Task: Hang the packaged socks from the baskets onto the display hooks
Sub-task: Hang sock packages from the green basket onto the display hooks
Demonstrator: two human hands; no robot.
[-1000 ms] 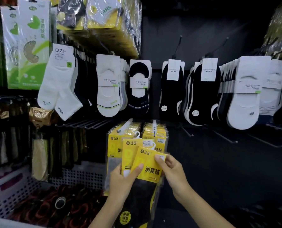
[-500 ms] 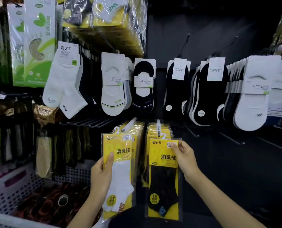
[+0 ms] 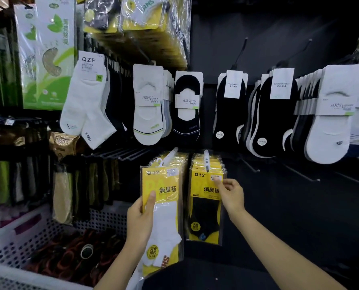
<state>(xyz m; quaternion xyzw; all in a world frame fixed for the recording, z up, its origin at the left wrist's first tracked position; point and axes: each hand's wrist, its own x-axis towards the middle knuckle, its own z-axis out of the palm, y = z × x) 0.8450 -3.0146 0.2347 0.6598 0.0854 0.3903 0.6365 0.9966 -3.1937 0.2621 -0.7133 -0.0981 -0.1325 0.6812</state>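
1. Two packs in play: L hand [image 3: 141, 220] grips white pack [image 3: 166, 191] by its left edge, thumb across the yellow card. R hand [image 3: 232, 195] pinches the top-right corner of black pack [image 3: 204, 214], which sits at the front of the stack on R hook [image 3: 206, 159].
2. White pack is in front of the stack at L hook [image 3: 171, 155], its hanger loop just beside the tip. Risk: loop misses the tip & the pack drops if I let go too soon.
3. One-sided grip lets the pack tilt. Film looks slick, so it could slide out from under my thumb.
4. Black pack: if its hole isn't fully over R hook, releasing drops it, prob. to the floor, not into the basket [image 3: 13, 241].
5. Shoving either pack back hard could knock neighbours loose, b/c both stacks look full near the tips.
6. Can't tell whether either hanger is actually threaded; glare & yellow-on-yellow hide it.
7. Hidden: L fingers behind the pack. Basket contents are dark & blurry, so I can't ID them.
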